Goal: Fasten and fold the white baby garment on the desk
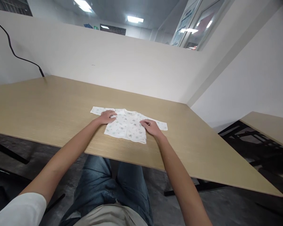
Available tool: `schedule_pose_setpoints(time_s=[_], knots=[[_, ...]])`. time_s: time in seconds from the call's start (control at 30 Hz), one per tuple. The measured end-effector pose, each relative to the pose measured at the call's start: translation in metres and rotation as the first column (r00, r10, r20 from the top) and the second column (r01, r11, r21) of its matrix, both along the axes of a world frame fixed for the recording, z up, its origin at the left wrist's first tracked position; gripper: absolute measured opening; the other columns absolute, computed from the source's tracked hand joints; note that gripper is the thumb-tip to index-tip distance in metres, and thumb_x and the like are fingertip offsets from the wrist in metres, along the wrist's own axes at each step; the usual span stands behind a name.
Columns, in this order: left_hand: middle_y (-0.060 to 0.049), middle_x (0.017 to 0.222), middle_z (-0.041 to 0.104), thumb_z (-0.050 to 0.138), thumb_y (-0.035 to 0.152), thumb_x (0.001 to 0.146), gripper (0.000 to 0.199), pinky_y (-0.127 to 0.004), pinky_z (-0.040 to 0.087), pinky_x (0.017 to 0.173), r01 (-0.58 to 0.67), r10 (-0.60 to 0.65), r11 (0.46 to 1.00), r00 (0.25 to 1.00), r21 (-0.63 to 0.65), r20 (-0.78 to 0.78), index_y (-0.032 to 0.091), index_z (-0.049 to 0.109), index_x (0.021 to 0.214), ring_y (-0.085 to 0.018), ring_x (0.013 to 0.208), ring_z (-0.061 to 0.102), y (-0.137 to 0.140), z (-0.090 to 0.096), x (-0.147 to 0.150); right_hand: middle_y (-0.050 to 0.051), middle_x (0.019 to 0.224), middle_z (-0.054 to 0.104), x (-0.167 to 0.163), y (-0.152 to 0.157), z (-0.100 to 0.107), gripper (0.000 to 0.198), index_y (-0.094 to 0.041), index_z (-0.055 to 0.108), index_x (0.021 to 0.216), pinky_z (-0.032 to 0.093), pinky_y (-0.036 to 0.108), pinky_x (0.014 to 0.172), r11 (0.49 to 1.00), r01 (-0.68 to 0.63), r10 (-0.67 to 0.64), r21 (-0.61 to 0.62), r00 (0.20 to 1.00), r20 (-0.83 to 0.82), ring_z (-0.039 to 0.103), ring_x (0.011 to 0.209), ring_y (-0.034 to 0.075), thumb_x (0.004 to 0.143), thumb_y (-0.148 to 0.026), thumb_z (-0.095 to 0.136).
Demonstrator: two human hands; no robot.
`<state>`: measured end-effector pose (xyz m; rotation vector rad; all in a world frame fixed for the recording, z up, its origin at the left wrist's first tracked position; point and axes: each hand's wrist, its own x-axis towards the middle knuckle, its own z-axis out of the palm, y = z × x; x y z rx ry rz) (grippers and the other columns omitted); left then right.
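Observation:
A small white baby shirt point(126, 127) with a scattered print lies flat on the wooden table point(61, 103), its collar towards the wall and both sleeves spread out sideways. My left hand point(107, 116) rests on the shirt at its left side, near the base of the left sleeve, with fingers stretched out over the cloth. On the opposite side, my right hand point(150, 126) touches the shirt near the right armpit. Its fingers are bent together at the cloth; whether they pinch any fabric is too small to make out.
A white wall point(122, 69) with a window above it runs along the table's far edge. A black cable point(14, 51) hangs down to the table at the left. Another table point(269, 125) stands to the right, and a dark chair point(4, 182) is at the lower left.

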<state>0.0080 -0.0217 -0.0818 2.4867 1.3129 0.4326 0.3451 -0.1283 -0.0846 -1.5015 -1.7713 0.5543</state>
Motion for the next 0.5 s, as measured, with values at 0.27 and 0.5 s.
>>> schedule_pose_setpoints(time_s=[0.27, 0.5], knots=[[-0.007, 0.152, 0.054, 0.048, 0.05, 0.093, 0.049, -0.047, 0.033, 0.12, 0.02, -0.02, 0.999, 1.0, 0.035, -0.009, 0.026, 0.064, 0.133, -0.029, 0.144, 0.044, -0.0006, -0.0007, -0.0019, 0.007, 0.11, 0.077, -0.0008, -0.0004, 0.0012, 0.028, -0.021, 0.078, 0.097, 0.048, 0.036, 0.091, 1.0, -0.007, 0.007, 0.004, 1.0, 0.011, 0.067, 0.1, 0.023, 0.09, -0.041, 0.06], [-0.007, 0.154, 0.052, 0.047, 0.05, 0.094, 0.049, -0.048, 0.03, 0.121, 0.01, -0.01, 0.999, 1.0, 0.033, -0.023, 0.028, 0.064, 0.135, -0.028, 0.145, 0.042, 0.0008, -0.0032, -0.0018, 0.007, 0.109, 0.077, -0.0016, -0.0026, 0.0032, 0.031, -0.021, 0.078, 0.098, 0.048, 0.036, 0.089, 1.0, 0.002, -0.002, 0.002, 0.999, 0.034, 0.067, 0.1, 0.024, 0.091, -0.045, 0.059]])
